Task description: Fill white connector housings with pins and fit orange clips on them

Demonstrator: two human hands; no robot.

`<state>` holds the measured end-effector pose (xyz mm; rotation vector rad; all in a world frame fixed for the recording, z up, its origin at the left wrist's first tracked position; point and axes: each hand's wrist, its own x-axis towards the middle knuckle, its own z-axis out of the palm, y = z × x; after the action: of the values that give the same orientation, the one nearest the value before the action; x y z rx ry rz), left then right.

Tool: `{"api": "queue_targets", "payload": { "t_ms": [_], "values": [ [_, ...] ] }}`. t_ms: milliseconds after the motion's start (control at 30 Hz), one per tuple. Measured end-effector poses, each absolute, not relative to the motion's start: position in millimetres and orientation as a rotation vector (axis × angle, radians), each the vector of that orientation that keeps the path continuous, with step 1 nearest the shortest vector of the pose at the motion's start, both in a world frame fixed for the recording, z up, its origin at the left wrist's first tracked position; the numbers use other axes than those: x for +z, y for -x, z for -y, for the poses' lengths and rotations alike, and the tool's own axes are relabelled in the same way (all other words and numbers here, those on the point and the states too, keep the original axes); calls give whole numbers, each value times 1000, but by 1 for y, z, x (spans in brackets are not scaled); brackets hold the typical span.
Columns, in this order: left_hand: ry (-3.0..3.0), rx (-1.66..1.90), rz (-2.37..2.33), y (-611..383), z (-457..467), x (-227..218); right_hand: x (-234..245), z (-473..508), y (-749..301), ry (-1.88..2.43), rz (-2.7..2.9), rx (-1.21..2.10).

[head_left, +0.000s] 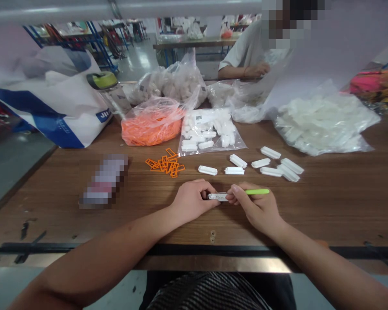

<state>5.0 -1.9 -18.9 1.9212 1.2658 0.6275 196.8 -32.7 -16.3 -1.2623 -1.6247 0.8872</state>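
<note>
Near the table's front edge, my left hand (194, 198) is closed round the left end of a white plastic strip-shaped part (217, 196) with small dark marks along its face. My right hand (257, 206) grips a tool with a lime-green handle (258, 191), and its fingertips are at the part's right end. The tool's tip is hidden by the fingers. Just beyond my hands lie several loose white plastic parts (234, 171). Left of these is a small heap of orange plastic frames (166, 163).
Behind stand a bag of orange frames (151, 125), a labelled bag of white parts (210, 129) and a larger clear bag (323, 120). A blurred-out flat object (105, 181) lies left, near a bottle (111, 92) and a carrier bag (51, 99). Another person (248, 56) sits opposite.
</note>
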Motion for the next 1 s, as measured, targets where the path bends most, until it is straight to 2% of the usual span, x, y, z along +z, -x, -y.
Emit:
{"api": "queue_targets", "payload": {
  "t_ms": [433,533,767,1000],
  "values": [
    [-1913,641,-1237,-4,2,-20,-14,26,-194,1269,1495,1075],
    [-1911,634,-1255,-4,2,-19,-13,27,-196,1274,1569,1029],
    [-1912,627,-1288,-6,2,-19,-3,35,-196,1118,1985,700],
    [-1916,649,-1247,-3,1,-22,-11,33,-200,1188,1673,832]
  ]
}}
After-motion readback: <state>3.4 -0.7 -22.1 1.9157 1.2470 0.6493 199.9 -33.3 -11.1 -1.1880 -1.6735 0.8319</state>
